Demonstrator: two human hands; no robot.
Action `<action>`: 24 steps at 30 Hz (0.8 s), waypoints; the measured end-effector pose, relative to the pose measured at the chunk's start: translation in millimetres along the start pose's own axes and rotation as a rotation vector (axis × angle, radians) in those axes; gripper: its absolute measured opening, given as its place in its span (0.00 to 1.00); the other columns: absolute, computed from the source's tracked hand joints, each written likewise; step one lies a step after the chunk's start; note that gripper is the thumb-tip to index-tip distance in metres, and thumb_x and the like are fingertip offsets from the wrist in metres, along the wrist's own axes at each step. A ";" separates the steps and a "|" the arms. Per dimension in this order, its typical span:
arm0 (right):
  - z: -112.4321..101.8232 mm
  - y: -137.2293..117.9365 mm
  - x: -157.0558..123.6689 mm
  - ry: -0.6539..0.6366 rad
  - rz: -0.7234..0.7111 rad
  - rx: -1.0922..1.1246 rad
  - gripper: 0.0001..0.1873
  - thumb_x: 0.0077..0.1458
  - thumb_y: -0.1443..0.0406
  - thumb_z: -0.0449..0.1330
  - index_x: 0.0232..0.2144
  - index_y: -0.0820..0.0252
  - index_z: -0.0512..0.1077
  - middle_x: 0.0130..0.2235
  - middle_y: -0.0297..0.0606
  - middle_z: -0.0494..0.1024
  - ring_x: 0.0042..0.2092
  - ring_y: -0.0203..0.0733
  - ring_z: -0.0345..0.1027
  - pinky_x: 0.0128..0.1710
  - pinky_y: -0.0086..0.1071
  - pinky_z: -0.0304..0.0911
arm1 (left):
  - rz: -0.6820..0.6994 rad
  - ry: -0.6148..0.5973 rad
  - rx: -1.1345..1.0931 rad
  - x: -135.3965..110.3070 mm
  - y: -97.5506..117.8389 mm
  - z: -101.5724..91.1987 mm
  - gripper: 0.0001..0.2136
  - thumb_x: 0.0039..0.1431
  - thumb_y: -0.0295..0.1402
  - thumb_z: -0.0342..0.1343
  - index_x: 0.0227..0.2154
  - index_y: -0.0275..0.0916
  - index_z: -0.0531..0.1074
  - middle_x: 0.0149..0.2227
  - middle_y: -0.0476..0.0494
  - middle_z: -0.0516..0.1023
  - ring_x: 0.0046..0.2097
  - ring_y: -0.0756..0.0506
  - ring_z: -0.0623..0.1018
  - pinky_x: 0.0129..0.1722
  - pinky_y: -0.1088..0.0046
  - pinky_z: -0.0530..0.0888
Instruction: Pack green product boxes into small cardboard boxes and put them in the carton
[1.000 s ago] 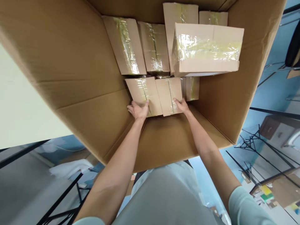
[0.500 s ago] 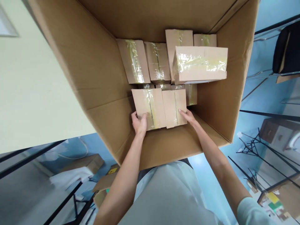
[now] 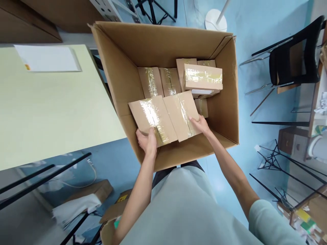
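Two taped small cardboard boxes are pressed side by side between my hands, tilted and lifted near the opening of a large cardboard carton [image 3: 120, 78]. My left hand [image 3: 147, 140] grips the outer side of the left small box [image 3: 155, 117]. On the other side, my right hand [image 3: 200, 125] is closed on the right small box [image 3: 180, 110], thumb on its top. Behind them in the carton lie several more taped boxes, among them a box with a white label [image 3: 203, 76] resting on top of others at the right. My fingers under the boxes are hidden.
A pale table [image 3: 56, 112] stands left of the carton, with a white flat item [image 3: 48, 58] on it. At the right is a black chair [image 3: 293, 61]. A white round base [image 3: 216, 20] stands behind the carton. An opened cardboard box [image 3: 112, 211] sits low at the left.
Both hands have raised the two small boxes from inside the carton toward its opening, and the pair is now tilted. My view has drawn back, showing more of the room.
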State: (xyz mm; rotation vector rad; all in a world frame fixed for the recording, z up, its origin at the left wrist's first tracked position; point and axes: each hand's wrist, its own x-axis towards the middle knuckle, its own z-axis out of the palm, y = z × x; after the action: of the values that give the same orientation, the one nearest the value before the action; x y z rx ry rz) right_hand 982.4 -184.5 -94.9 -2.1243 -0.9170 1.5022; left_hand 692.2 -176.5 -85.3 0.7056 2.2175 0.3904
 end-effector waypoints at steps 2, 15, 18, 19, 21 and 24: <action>-2.5 -10.5 -4.3 0.016 0.005 -0.006 0.32 0.63 0.42 0.73 0.61 0.54 0.83 0.60 0.45 0.88 0.69 0.60 0.77 0.72 0.54 0.71 | 0.005 -0.025 0.015 -1.5 11.6 -8.7 0.27 0.65 0.43 0.65 0.66 0.42 0.74 0.62 0.37 0.85 0.64 0.33 0.83 0.70 0.53 0.77; -44.1 -124.4 -179.9 0.231 -0.199 -0.190 0.34 0.65 0.34 0.66 0.59 0.45 0.83 0.58 0.47 0.82 0.60 0.65 0.81 0.63 0.62 0.78 | 0.389 -0.094 -0.149 -77.7 61.8 -188.0 0.22 0.67 0.43 0.63 0.62 0.47 0.78 0.62 0.42 0.85 0.63 0.36 0.83 0.66 0.56 0.81; -28.3 -176.1 -201.1 0.191 -0.366 -0.214 0.33 0.68 0.35 0.63 0.63 0.42 0.81 0.55 0.45 0.82 0.58 0.63 0.81 0.60 0.61 0.79 | 0.452 0.012 -0.151 -76.3 72.1 -240.2 0.21 0.69 0.43 0.61 0.62 0.46 0.78 0.60 0.43 0.86 0.61 0.37 0.84 0.66 0.56 0.81; -18.8 -192.4 -204.6 0.169 -0.407 -0.223 0.33 0.69 0.35 0.62 0.65 0.41 0.80 0.54 0.45 0.82 0.58 0.63 0.81 0.60 0.61 0.79 | 0.455 0.055 -0.142 -71.9 72.9 -255.2 0.21 0.69 0.43 0.61 0.62 0.47 0.78 0.60 0.43 0.86 0.61 0.36 0.84 0.66 0.55 0.81; 4.9 -220.2 -206.5 0.124 -0.458 -0.243 0.34 0.70 0.35 0.61 0.68 0.42 0.78 0.54 0.45 0.81 0.60 0.64 0.80 0.62 0.61 0.78 | 0.436 0.140 -0.134 -54.9 70.3 -280.4 0.21 0.67 0.40 0.62 0.61 0.46 0.78 0.59 0.43 0.86 0.60 0.36 0.84 0.66 0.54 0.80; 47.9 -245.2 -195.3 0.044 -0.502 -0.260 0.39 0.70 0.35 0.61 0.73 0.41 0.73 0.56 0.46 0.80 0.62 0.65 0.78 0.66 0.63 0.75 | 0.375 0.205 -0.175 -8.4 58.4 -303.0 0.19 0.63 0.36 0.62 0.56 0.44 0.78 0.56 0.44 0.86 0.57 0.37 0.84 0.63 0.58 0.81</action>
State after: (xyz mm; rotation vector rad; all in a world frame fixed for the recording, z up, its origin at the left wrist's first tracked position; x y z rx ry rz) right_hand 824.5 -148.3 177.7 -1.8786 -1.5584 1.1254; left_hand 491.8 -151.5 148.2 1.0248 2.2001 0.8669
